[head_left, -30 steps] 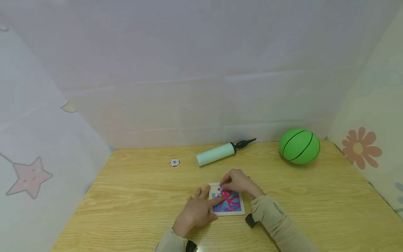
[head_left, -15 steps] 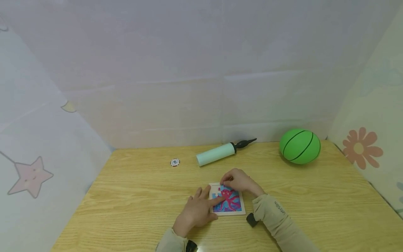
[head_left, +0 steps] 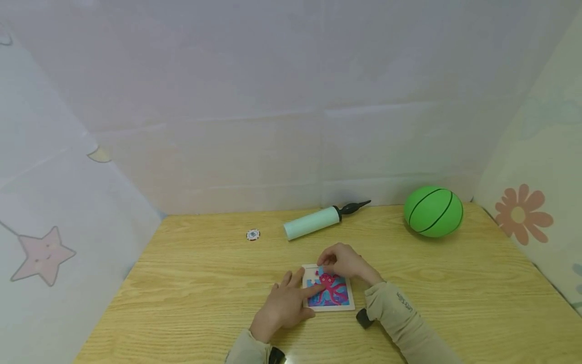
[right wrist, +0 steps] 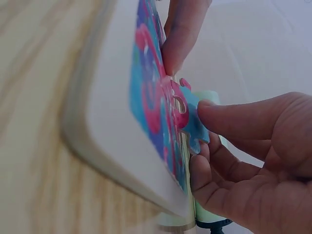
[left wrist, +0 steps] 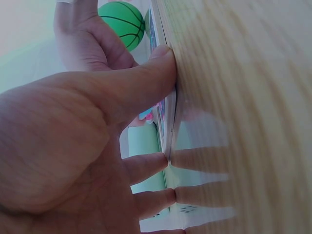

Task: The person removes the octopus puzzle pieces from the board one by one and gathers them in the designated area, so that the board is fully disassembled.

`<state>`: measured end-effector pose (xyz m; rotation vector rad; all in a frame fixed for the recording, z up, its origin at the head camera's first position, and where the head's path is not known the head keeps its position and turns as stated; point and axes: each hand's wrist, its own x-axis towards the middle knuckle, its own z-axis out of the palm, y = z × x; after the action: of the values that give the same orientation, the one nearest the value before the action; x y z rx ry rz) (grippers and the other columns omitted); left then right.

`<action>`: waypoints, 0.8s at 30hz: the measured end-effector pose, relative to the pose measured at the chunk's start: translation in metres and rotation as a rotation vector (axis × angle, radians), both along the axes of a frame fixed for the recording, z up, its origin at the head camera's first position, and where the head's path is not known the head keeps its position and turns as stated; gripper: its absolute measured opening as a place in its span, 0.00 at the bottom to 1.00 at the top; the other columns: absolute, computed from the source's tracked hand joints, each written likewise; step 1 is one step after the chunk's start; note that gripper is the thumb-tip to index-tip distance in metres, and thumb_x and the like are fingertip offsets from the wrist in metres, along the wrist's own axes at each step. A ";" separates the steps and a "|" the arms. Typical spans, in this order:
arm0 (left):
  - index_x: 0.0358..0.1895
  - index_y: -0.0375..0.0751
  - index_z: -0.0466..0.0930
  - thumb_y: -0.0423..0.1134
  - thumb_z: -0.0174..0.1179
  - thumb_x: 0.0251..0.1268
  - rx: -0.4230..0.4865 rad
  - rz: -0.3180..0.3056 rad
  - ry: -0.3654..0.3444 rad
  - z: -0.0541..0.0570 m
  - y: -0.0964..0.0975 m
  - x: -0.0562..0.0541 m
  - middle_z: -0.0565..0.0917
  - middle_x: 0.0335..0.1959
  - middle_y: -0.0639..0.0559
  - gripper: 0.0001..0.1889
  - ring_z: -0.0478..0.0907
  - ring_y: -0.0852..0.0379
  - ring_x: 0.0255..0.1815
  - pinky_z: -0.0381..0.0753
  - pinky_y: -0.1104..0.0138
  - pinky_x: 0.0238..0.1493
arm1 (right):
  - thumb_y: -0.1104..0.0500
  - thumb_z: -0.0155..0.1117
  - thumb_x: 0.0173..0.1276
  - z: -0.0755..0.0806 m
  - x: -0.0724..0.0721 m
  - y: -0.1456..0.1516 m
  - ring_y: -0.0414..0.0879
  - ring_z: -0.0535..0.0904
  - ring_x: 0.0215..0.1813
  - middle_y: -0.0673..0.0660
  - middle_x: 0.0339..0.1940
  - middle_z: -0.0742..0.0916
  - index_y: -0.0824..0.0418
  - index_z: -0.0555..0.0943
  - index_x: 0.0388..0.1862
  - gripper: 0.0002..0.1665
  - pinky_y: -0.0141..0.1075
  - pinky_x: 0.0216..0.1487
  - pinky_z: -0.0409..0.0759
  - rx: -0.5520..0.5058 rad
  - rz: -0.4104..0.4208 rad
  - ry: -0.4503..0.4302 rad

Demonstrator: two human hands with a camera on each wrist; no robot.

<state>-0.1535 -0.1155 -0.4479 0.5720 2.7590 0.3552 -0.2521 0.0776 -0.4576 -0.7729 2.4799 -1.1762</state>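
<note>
A small jigsaw puzzle (head_left: 334, 298) in a white frame, with a pink octopus on blue, lies on the wooden table. My left hand (head_left: 283, 304) rests spread at its left side; one finger reaches across the picture and the thumb touches the near edge of the frame. With thumb and fingers, my right hand (head_left: 346, 263) pinches a blue and pink puzzle piece (right wrist: 196, 126) at the puzzle's far side. In the right wrist view this piece stands tilted up from the picture. Bare white backing shows at the puzzle's far left corner.
Behind the puzzle lies a mint-green hand pump (head_left: 312, 224) with a black nozzle. A poker chip (head_left: 252, 234) is to the pump's left. At the back right sits a green ball (head_left: 433, 212) with black lines. Cloth-covered walls (head_left: 291, 151) stand behind and beside the table (head_left: 195, 283).
My right fingers shift slightly, turning the pinched piece at the puzzle's far side. My left hand and the frame stay in place.
</note>
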 end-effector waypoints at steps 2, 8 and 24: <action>0.69 0.74 0.64 0.55 0.61 0.62 -0.003 -0.003 0.003 0.000 0.000 0.000 0.54 0.75 0.41 0.31 0.53 0.32 0.72 0.63 0.35 0.58 | 0.70 0.65 0.60 0.001 0.001 0.000 0.40 0.75 0.31 0.48 0.27 0.82 0.60 0.85 0.33 0.07 0.34 0.36 0.76 0.001 0.005 0.000; 0.69 0.75 0.63 0.55 0.61 0.62 -0.010 -0.004 0.006 -0.001 0.001 0.000 0.54 0.75 0.41 0.31 0.53 0.32 0.72 0.63 0.35 0.58 | 0.70 0.67 0.60 0.003 0.003 -0.001 0.40 0.78 0.34 0.48 0.30 0.84 0.59 0.84 0.34 0.07 0.34 0.38 0.77 -0.002 0.041 0.022; 0.69 0.74 0.63 0.55 0.61 0.63 -0.002 0.003 -0.007 0.000 0.001 0.001 0.54 0.75 0.41 0.31 0.52 0.32 0.72 0.63 0.36 0.59 | 0.65 0.68 0.61 0.005 -0.006 0.022 0.44 0.82 0.43 0.51 0.39 0.87 0.60 0.85 0.41 0.09 0.38 0.46 0.80 -0.081 0.038 -0.009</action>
<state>-0.1524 -0.1150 -0.4475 0.5653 2.7533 0.3541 -0.2582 0.1000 -0.4525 -0.8306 2.4125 -1.2710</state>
